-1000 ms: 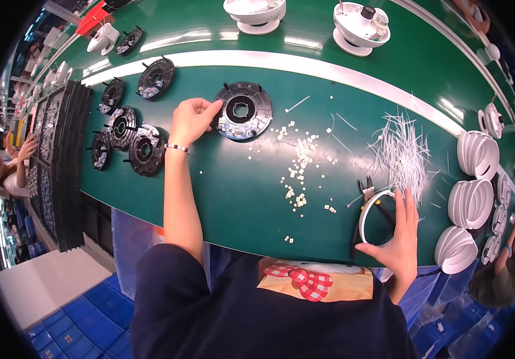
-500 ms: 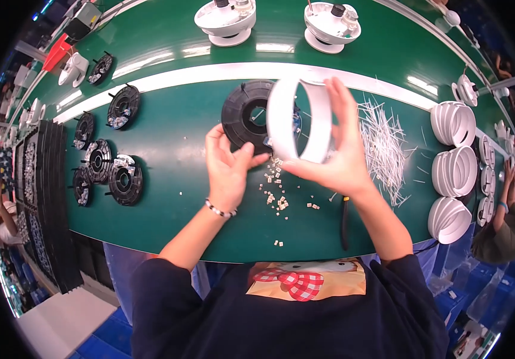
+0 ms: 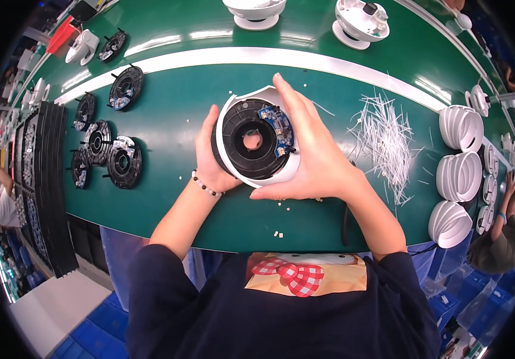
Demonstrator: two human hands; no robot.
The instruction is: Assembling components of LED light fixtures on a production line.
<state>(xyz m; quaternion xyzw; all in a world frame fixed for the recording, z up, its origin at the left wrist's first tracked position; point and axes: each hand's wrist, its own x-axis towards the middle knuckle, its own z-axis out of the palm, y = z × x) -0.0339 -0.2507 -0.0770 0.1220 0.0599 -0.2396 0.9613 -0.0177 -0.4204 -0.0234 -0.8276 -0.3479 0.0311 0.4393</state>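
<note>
A black round plastic disc (image 3: 231,128) with a hole in its middle sits inside a white ring (image 3: 290,170), both held up over the green table. On the disc's right side is a curved blue circuit board (image 3: 281,133). My left hand (image 3: 207,157) grips the disc and ring from the left, its fingers partly hidden behind them; skin shows through the hole. My right hand (image 3: 320,152) wraps the ring's right side, thumb along the lower edge and fingers over the top.
Several black discs with boards (image 3: 125,163) lie at the left. White strips (image 3: 383,146) form a pile to the right, beside stacked white rings (image 3: 461,173). A black-handled tool (image 3: 345,226) and small white pieces (image 3: 278,234) lie near the front edge. White housings (image 3: 362,24) stand behind.
The ring, held beside the disc before, now surrounds it. The disc has turned so its circuit board faces up, and my left hand has moved round its left side.
</note>
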